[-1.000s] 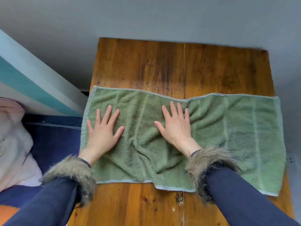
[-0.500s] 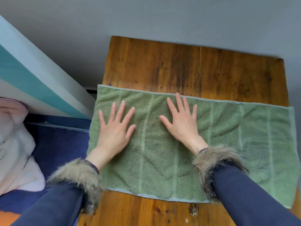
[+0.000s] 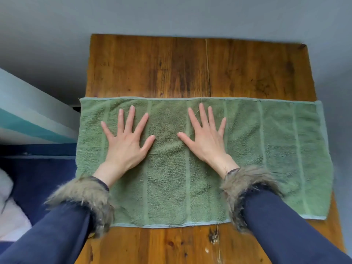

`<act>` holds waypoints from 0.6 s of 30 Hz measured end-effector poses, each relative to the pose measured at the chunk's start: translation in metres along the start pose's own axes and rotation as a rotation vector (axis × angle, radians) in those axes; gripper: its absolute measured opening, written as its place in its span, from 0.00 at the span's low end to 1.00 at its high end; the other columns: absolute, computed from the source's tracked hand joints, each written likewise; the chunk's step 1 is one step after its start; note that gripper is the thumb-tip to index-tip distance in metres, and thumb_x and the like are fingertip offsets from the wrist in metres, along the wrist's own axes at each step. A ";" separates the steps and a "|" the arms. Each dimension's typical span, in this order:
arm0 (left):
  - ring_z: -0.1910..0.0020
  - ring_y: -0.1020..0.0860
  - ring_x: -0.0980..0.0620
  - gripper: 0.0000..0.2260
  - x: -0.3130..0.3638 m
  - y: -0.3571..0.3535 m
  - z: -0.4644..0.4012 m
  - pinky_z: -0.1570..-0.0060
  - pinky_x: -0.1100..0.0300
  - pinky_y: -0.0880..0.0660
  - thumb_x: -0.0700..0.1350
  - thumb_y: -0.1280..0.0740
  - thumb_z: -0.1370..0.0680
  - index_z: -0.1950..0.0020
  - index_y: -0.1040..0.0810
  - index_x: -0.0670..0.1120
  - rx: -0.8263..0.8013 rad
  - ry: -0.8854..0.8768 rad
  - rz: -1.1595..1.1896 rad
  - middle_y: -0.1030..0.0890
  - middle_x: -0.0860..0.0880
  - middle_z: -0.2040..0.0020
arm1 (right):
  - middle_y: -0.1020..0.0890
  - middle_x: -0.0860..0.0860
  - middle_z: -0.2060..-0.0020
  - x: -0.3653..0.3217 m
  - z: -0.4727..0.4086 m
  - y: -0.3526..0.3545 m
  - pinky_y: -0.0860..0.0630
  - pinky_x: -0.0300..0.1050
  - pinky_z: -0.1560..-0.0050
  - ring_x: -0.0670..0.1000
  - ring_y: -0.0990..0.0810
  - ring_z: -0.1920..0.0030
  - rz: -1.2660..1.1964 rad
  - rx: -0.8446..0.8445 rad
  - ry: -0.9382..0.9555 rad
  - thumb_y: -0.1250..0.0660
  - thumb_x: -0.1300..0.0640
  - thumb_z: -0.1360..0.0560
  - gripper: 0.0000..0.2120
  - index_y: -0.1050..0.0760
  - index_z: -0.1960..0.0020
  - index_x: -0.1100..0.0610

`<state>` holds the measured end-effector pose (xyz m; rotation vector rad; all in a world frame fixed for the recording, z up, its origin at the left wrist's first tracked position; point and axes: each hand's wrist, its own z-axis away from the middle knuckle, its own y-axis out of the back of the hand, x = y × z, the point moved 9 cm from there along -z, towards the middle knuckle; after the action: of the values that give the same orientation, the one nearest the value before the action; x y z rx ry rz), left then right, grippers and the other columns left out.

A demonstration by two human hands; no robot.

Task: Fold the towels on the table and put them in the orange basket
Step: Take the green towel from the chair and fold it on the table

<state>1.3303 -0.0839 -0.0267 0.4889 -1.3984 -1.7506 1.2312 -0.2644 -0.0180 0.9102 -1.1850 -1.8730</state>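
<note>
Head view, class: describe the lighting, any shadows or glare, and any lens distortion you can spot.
Head view: soft, even light, no glare; only faint shadows beside the left hand and right hand pressed flat on the green towel; wide-angle lens makes the wooden table taper toward the far end and bows the towel's edges; the fur cuffs look slightly soft.

- Towel [image 3: 247,149]: sage green, paler lengthwise stripes, light edging.
- Table [image 3: 171,69]: brown wood grain, darker patches.
- Sleeves [image 3: 285,231]: navy; cuffs [image 3: 82,193] grey-brown fur.
- Wall [image 3: 171,14]: grey.

Fur cuffs [image 3: 245,189] hide the green towel's [image 3: 167,168] near edge — partly
</note>
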 end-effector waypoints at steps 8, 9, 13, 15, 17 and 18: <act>0.24 0.58 0.42 0.28 0.134 -0.023 0.064 0.34 0.29 0.59 0.61 0.51 0.23 0.24 0.48 0.56 0.074 -0.220 0.003 0.55 0.46 0.22 | 0.62 0.48 0.26 0.087 0.094 0.011 0.65 0.62 0.28 0.49 0.65 0.25 -0.117 0.159 -0.097 0.50 0.42 0.22 0.30 0.54 0.23 0.48; 0.24 0.55 0.40 0.28 0.158 -0.031 0.073 0.35 0.28 0.56 0.61 0.48 0.23 0.24 0.46 0.55 0.056 -0.268 -0.017 0.53 0.45 0.22 | 0.60 0.48 0.26 0.106 0.107 0.011 0.65 0.62 0.28 0.50 0.64 0.25 -0.130 0.174 -0.131 0.49 0.42 0.22 0.30 0.53 0.23 0.48; 0.25 0.57 0.38 0.33 0.229 -0.064 0.094 0.37 0.27 0.59 0.65 0.43 0.26 0.24 0.48 0.57 -0.063 -0.347 -0.080 0.54 0.46 0.23 | 0.57 0.49 0.25 0.176 0.163 -0.002 0.66 0.60 0.28 0.50 0.62 0.25 -0.093 0.127 -0.209 0.48 0.43 0.21 0.30 0.53 0.24 0.50; 0.26 0.64 0.40 0.33 0.257 -0.078 0.100 0.36 0.27 0.63 0.66 0.46 0.25 0.24 0.54 0.58 -0.123 -0.374 -0.119 0.60 0.48 0.23 | 0.59 0.49 0.24 0.206 0.188 -0.016 0.67 0.59 0.28 0.50 0.66 0.26 -0.045 0.014 -0.232 0.52 0.42 0.21 0.29 0.58 0.24 0.48; 0.27 0.68 0.40 0.34 0.278 -0.090 0.106 0.37 0.27 0.64 0.67 0.48 0.24 0.24 0.59 0.59 -0.174 -0.381 -0.140 0.63 0.49 0.24 | 0.63 0.48 0.24 0.231 0.209 -0.030 0.66 0.58 0.27 0.49 0.69 0.27 -0.024 -0.084 -0.244 0.55 0.41 0.21 0.29 0.64 0.25 0.46; 0.28 0.69 0.40 0.34 0.285 -0.095 0.108 0.38 0.26 0.64 0.67 0.48 0.25 0.25 0.60 0.59 -0.196 -0.364 -0.146 0.65 0.49 0.24 | 0.63 0.48 0.25 0.239 0.215 -0.032 0.66 0.57 0.27 0.49 0.69 0.27 -0.036 -0.096 -0.234 0.55 0.41 0.20 0.29 0.65 0.25 0.45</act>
<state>1.0512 -0.2388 -0.0286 0.1723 -1.4420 -2.1507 0.9260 -0.3697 -0.0208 0.6778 -1.2088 -2.0904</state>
